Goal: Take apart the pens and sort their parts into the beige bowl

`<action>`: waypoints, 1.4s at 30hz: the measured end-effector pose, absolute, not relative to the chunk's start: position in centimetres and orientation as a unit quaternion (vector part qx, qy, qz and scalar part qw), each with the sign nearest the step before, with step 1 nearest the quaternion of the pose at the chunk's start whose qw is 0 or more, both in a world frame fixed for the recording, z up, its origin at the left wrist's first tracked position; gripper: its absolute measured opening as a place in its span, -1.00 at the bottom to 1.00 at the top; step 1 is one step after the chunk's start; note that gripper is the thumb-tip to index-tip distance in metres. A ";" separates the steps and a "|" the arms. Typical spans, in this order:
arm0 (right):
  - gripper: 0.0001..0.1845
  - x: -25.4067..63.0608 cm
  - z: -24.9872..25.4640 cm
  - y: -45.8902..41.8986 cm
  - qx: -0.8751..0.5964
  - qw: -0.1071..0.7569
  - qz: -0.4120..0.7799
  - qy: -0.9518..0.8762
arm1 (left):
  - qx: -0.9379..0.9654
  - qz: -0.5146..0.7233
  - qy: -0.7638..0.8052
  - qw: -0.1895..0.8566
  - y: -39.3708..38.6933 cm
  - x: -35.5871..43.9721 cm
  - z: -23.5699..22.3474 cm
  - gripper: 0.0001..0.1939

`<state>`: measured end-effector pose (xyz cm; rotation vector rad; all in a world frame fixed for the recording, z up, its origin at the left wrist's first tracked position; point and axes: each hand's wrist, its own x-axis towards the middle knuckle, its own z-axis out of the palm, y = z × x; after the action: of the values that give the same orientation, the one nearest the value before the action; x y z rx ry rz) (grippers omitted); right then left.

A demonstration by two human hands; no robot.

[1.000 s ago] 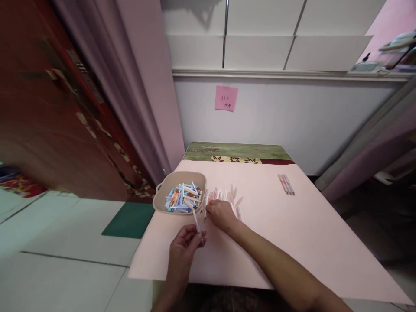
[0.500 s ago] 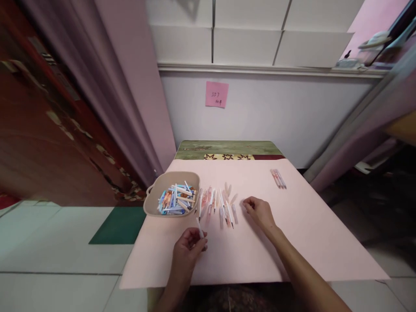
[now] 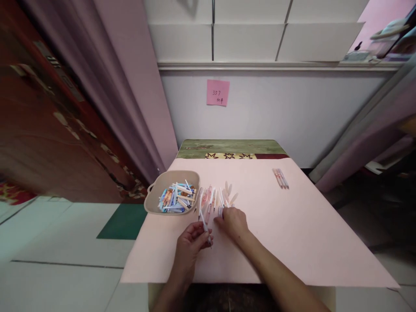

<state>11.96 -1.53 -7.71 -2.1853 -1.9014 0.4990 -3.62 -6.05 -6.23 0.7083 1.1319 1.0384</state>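
Observation:
My left hand (image 3: 191,242) is closed in a pinch on a slim white pen refill (image 3: 204,222), held tilted above the near part of the table. A pale sleeve-like piece surrounds its lower part, and a dark tip pokes out below the fingers. My right hand (image 3: 234,222) reaches over the right side of the loose pen parts, fingers pressed together and low to the table. A translucent piece (image 3: 220,211) shows beside its fingertips; whatever is in its grasp is hidden. White refills (image 3: 214,200), pinkish pen barrels (image 3: 208,195) and pale clear pieces (image 3: 228,189) lie spread in front of both hands.
A beige basket (image 3: 150,206) full of blue, white and orange pen parts stands at the table's left. Several pens (image 3: 281,178) lie side by side at the far right. Pink paper (image 3: 279,251) covers the table. A pink note (image 3: 217,92) hangs on the wall behind.
My right hand has moved left and down onto the loose parts, covering some clear pieces. My left hand has shifted slightly right, with the refill's dark tip now showing below it.

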 end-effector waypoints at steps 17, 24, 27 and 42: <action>-0.61 13.8 -4.1 -2.4 -0.450 0.584 0.613 -0.285 | 0.314 0.398 0.462 0.728 -7.1 -2.6 -5.1 -0.67; -0.64 12.8 -4.2 -2.8 -0.433 0.560 0.629 -0.320 | 0.328 0.407 0.465 0.714 -7.2 -3.0 -4.7 -0.67; -0.65 12.9 -4.1 -3.0 -0.435 0.548 0.632 -0.333 | 0.331 0.404 0.460 0.718 -7.2 -3.1 -4.8 -0.69; -0.67 13.4 -3.8 -3.5 -0.450 0.559 0.598 -0.357 | 0.338 0.396 0.469 0.714 -7.7 -2.7 -4.1 -0.68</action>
<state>13.41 -3.47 -3.76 -1.0608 -0.8414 1.4095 -2.75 -7.74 -4.08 0.7478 1.0392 0.8763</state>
